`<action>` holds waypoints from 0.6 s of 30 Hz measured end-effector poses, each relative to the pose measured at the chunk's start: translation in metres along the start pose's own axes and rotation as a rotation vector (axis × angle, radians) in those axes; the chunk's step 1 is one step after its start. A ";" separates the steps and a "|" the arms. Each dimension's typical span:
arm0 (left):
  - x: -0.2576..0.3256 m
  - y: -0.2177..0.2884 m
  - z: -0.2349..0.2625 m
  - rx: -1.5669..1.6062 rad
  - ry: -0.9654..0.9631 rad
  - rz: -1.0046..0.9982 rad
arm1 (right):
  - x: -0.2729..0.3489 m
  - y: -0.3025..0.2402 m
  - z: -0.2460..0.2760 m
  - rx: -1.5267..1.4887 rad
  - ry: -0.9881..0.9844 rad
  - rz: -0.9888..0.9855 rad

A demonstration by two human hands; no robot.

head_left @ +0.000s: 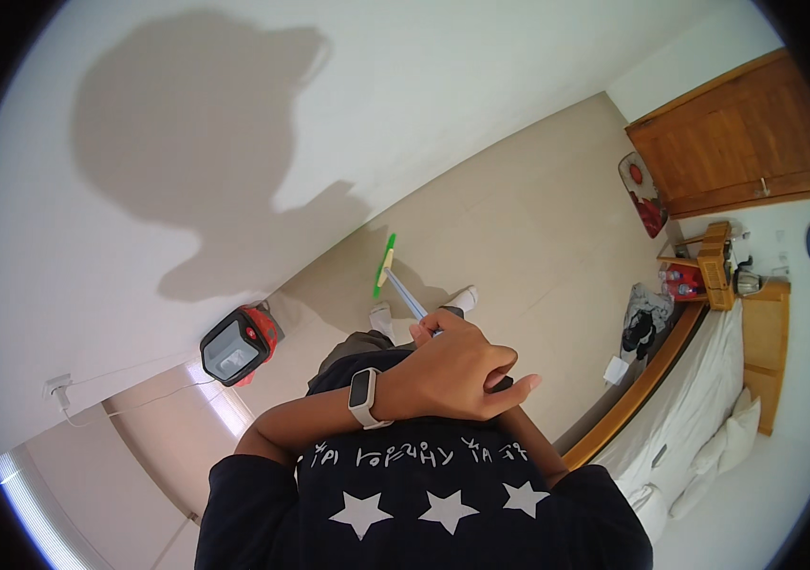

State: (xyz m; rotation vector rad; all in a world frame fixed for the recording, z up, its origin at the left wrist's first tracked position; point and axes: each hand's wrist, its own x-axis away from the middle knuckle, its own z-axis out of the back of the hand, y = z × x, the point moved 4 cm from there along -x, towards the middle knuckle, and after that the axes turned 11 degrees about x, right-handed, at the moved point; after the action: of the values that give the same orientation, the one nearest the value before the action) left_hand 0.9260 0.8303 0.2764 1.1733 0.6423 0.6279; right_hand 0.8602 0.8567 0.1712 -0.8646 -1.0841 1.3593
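A red-and-black machine [239,347] sits at left by the wall [405,85]. Right of it, the squeegee [405,294] reaches beyond the fingers, its green head on the floor [509,209] near the feet [381,319]. Its long axis runs from the hands down, forward and slightly left; the head lies crosswise. The right hand [431,326], mostly hidden, has its fingers clamped on the handle. Over it, the left hand [448,372] curls, thumb out; I cannot tell whether its fingers grip. Farther right stands the bed [690,408].
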 end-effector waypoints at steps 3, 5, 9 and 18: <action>0.000 0.001 0.000 -0.001 -0.045 0.010 | -0.004 -0.007 0.007 0.276 -0.046 -0.015; -0.001 -0.005 -0.003 0.046 -0.047 0.017 | -0.005 0.001 0.010 0.119 -0.070 0.035; -0.009 -0.006 -0.007 0.072 -0.015 -0.033 | -0.007 0.012 0.021 0.240 -0.031 0.017; -0.040 -0.012 -0.019 0.213 -0.079 -0.019 | -0.039 0.017 0.074 0.364 0.050 0.136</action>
State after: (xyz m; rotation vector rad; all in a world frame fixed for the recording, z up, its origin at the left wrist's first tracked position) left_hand 0.8863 0.8093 0.2653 1.3815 0.6642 0.5030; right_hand 0.7882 0.8102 0.1744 -0.7066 -0.7176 1.5787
